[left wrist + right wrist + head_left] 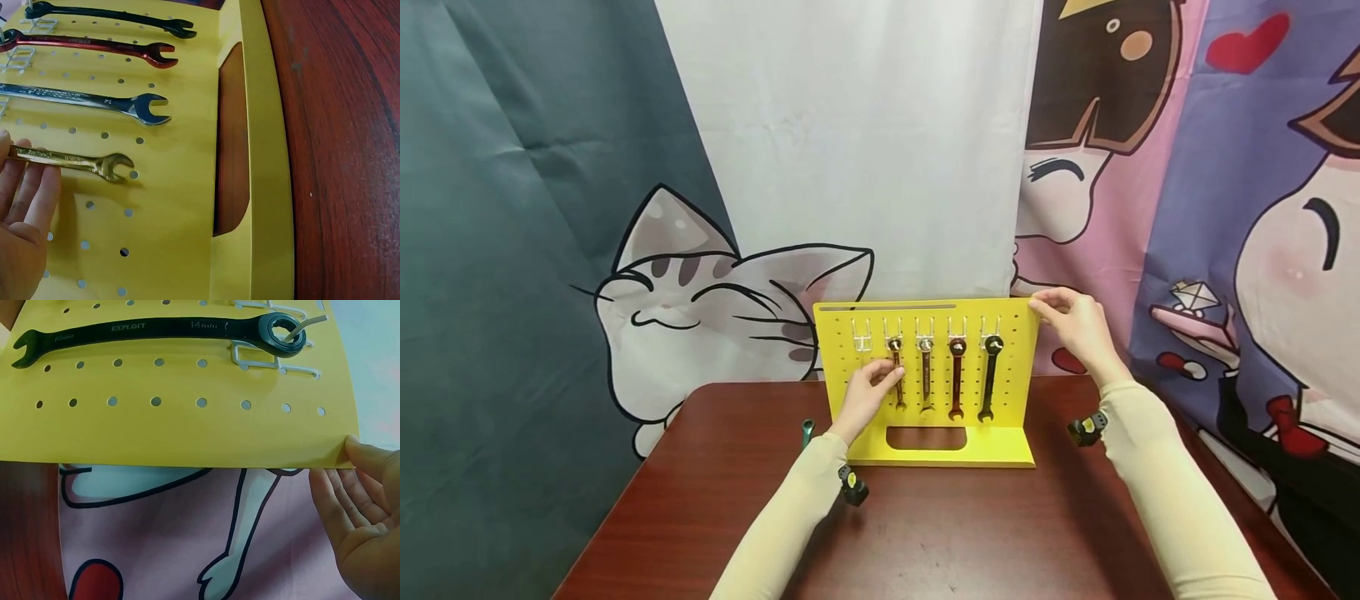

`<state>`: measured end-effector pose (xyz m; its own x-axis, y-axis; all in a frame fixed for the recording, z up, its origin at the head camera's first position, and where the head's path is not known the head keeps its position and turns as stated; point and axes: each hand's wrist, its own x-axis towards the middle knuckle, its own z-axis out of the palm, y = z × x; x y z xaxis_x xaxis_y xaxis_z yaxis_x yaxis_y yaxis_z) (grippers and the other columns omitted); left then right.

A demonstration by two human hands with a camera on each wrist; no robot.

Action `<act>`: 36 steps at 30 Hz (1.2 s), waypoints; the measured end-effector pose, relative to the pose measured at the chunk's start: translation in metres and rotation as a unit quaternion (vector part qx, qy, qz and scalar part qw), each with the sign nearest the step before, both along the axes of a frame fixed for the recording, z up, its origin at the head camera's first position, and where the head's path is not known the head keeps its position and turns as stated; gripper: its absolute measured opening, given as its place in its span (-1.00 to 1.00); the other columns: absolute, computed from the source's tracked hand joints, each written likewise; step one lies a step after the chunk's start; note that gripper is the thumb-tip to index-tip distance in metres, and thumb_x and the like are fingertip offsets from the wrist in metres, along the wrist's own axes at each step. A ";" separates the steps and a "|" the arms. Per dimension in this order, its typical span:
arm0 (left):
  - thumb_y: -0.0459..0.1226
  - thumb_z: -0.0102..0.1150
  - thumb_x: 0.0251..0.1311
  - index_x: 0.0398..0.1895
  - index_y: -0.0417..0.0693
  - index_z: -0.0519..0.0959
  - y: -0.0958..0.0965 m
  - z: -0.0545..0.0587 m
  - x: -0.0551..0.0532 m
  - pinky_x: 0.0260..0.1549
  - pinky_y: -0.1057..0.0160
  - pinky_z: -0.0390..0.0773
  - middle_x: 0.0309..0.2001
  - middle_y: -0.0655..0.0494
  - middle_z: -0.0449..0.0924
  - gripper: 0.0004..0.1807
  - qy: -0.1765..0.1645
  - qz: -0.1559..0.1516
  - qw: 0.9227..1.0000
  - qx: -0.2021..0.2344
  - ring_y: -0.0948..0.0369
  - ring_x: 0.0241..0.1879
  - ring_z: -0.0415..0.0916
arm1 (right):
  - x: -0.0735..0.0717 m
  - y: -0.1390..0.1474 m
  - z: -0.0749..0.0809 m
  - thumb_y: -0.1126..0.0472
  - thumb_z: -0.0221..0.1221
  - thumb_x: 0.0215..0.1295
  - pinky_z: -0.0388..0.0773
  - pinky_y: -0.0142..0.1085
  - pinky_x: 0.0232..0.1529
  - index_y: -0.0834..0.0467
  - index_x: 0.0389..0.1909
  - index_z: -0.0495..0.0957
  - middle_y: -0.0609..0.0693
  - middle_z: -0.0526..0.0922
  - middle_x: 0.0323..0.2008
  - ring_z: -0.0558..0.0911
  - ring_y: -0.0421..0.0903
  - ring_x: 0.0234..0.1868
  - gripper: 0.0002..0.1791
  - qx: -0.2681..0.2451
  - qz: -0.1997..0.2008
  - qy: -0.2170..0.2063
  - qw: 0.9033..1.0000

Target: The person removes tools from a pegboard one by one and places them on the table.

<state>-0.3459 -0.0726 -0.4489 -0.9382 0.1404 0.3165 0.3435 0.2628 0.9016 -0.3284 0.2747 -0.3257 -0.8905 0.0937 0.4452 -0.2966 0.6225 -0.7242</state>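
Note:
My left hand (867, 398) pinches the shank of a small gold combination wrench (69, 159) between thumb and fingers. The wrench's ring end is at a hook of the yellow pegboard (1017, 375), and its open jaw points down. To its right hang a silver wrench (927, 379), a red wrench (957, 382) and a larger black wrench (156, 331), which loops over a white hook (312, 325). At the board's upper right corner, my right hand (1078, 329) grips the edge, thumb on the front and fingers behind.
A green wrench (807, 431) lies on the brown table (925, 533) left of the board, partly hidden by my left forearm. A bare white hook (862, 340) is at the board's left end. A printed curtain (865, 150) hangs behind the table.

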 end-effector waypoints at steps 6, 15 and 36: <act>0.01 0.26 0.34 0.03 -0.09 0.69 -0.004 -0.003 -0.002 -0.10 0.17 0.62 -0.12 0.09 0.70 -0.59 0.015 0.000 1.000 -0.016 0.19 -0.11 0.60 | 0.000 -0.001 0.001 -0.11 0.23 0.40 0.64 -0.07 0.01 0.21 0.07 0.64 0.20 0.72 -0.01 0.72 0.15 -0.05 -0.51 0.001 -0.002 0.002 1.000; 0.03 0.27 0.33 0.04 -0.05 0.70 -0.008 -0.011 0.002 -0.07 0.14 0.60 -0.09 0.13 0.70 -0.59 0.017 0.013 1.000 -0.017 0.19 -0.08 0.60 | -0.001 -0.003 0.000 -0.13 0.23 0.40 0.62 -0.03 0.04 0.19 0.07 0.64 0.18 0.72 -0.01 0.72 0.11 -0.05 -0.51 -0.002 -0.010 -0.003 1.000; 0.03 0.29 0.32 -0.04 -0.05 0.72 -0.009 -0.021 0.003 -0.20 0.23 0.60 -0.20 0.15 0.72 -0.62 0.020 0.005 0.999 -0.025 0.24 -0.22 0.60 | 0.000 -0.003 -0.003 -0.12 0.23 0.40 0.59 0.03 0.08 0.19 0.08 0.64 0.19 0.72 -0.01 0.73 0.14 -0.06 -0.51 -0.010 -0.010 0.003 1.000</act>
<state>-0.3427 -0.0814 -0.4701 -0.9262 0.1468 0.3472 0.3765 0.3107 0.8728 -0.3281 0.2715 -0.3288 -0.8860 0.1195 0.4479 -0.2886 0.6140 -0.7347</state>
